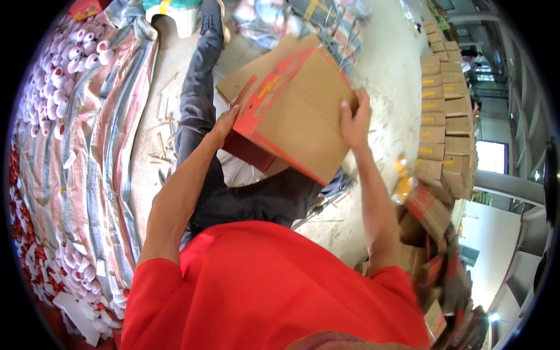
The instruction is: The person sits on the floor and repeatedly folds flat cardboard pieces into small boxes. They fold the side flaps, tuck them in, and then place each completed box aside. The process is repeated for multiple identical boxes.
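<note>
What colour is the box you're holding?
Plain brown cardboard box with a red band and yellow marks; head view.

Your single head view looks steeply down from above your own red shirt (262, 286), close over the cardboard box (297, 111) held between your raised hands, its fisheye bending the floor (385, 76) and stacked cartons (446, 111) toward the rim.

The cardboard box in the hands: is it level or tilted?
Tilted. The cardboard box slants, its red-edged corner lowest, held between the left hand and the right hand.
</note>
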Demonstrator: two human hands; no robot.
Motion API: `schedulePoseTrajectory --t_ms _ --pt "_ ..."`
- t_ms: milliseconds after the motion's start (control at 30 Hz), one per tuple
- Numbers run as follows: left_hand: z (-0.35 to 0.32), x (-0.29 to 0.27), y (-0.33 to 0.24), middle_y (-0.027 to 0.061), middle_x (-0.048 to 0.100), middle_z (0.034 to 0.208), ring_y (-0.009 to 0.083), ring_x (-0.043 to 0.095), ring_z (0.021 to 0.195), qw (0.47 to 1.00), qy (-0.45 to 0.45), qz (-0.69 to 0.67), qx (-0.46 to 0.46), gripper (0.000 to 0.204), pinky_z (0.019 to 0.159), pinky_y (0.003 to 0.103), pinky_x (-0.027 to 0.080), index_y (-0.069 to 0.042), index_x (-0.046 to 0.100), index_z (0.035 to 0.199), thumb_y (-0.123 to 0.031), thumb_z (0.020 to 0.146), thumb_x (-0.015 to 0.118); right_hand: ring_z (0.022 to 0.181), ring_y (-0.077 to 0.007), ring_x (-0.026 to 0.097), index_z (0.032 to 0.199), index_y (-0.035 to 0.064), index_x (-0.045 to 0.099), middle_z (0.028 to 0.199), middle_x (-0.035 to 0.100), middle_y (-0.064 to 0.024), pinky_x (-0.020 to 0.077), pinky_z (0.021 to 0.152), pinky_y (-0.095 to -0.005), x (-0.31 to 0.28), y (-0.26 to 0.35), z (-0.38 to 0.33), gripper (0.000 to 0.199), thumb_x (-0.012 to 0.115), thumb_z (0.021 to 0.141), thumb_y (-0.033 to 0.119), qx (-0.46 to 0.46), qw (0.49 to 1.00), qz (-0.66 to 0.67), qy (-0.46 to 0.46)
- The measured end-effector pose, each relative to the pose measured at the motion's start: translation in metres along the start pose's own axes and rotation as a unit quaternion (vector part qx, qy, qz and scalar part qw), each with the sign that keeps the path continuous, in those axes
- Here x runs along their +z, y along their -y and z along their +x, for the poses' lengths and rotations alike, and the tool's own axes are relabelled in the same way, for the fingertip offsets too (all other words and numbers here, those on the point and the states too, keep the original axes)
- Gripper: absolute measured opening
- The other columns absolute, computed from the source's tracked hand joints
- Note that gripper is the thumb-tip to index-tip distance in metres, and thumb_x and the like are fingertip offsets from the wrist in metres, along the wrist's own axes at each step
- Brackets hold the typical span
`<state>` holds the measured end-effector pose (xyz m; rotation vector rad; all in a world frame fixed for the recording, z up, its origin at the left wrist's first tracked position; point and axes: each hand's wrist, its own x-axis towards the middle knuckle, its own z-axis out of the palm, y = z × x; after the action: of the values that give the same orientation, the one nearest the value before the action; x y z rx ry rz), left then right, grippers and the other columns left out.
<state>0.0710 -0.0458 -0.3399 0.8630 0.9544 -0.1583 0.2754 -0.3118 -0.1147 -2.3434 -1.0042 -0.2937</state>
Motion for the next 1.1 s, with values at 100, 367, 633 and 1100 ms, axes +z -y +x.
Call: schedulePoseTrajectory --t_ms 100,367,633,1100 --pt "-0.024 -0.014 -0.024 0.0159 0.072 0.127 0.0283 0.069 0.114 0.998 0.021 0.009 0.055 0.07 0.103 0.039 0.05 0.005 0.067 0.133 -0.053 0.095 0.076 0.13 -0.0371 0.058 0.152 -0.0049 0.043 0.139 0.06 -0.0275 0.0434 0.113 -0.0445 -0.013 0.007 -0.002 0.055 0.058 0.106 0.021 0.033 0.999 -0.028 -0.033" --pt "-0.197 -0.011 -0.189 0.0 0.071 0.094 0.0081 0.064 0.085 0.871 0.12 0.027 0.476 0.017 0.078 0.027 0.052 -0.007 0.067 0.1 -0.02 0.099 0.078 0.115 -0.0195 0.061 0.143 -0.0052 0.053 0.126 0.066 -0.0129 0.0484 0.102 -0.0356 -0.015 0.002 -0.009 0.047 0.043 0.114 0.031 -0.03 0.985 0.159 -0.057" --pt "-0.263 0.046 -0.129 0.0079 0.053 0.071 0.0291 0.06 0.079 0.439 0.029 0.42 0.794 0.013 0.085 0.042 0.047 -0.01 0.055 0.083 -0.015 0.081 0.067 0.136 -0.0312 0.057 0.158 -0.0036 0.029 0.15 0.057 -0.0211 0.0498 0.109 -0.0443 -0.031 -0.017 -0.029 0.066 0.042 0.113 0.043 0.317 0.851 0.408 -0.092" --pt "-0.269 0.037 -0.068 0.0117 0.066 0.087 0.0319 0.068 0.087 0.52 0.137 0.608 0.583 0.02 0.083 0.043 0.054 -0.003 0.062 0.101 -0.014 0.088 0.072 0.125 -0.0228 0.058 0.152 0.0069 0.05 0.141 0.06 -0.0103 0.0526 0.101 -0.0382 -0.011 0.04 -0.041 0.059 0.062 0.104 0.038 0.415 0.814 0.341 0.22"
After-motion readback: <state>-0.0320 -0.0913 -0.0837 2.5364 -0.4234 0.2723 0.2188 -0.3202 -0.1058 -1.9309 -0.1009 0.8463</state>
